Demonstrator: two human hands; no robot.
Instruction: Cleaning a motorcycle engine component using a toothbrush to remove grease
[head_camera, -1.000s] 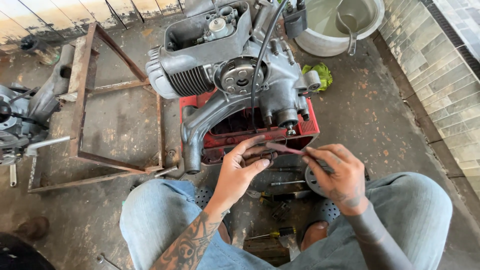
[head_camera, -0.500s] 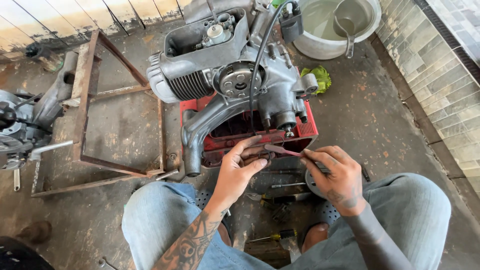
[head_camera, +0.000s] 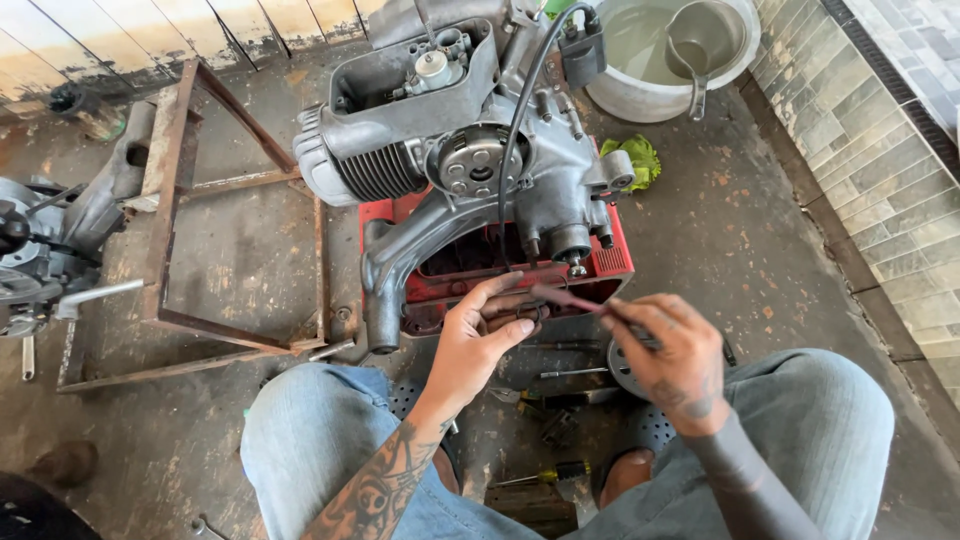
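Note:
A grey scooter engine (head_camera: 470, 170) rests on a red plastic crate (head_camera: 610, 262) in front of my knees. My left hand (head_camera: 478, 338) pinches a small dark metal part (head_camera: 515, 308) just below the crate's edge. My right hand (head_camera: 668, 352) grips a thin reddish-handled tool (head_camera: 570, 298), whose tip reaches the part between my left fingers. Both hands hover above the floor between my jeans-clad legs.
A rusty metal frame (head_camera: 175, 200) lies at left, with another engine piece (head_camera: 50, 250) beyond it. A white basin (head_camera: 680, 55) with a ladle stands at top right beside a green rag (head_camera: 638, 160). Screwdrivers (head_camera: 540, 472) and small tools lie between my feet. A tiled wall (head_camera: 880, 160) runs along the right.
The view has shifted slightly. My hands stay together at the small part, the tool still worked against it.

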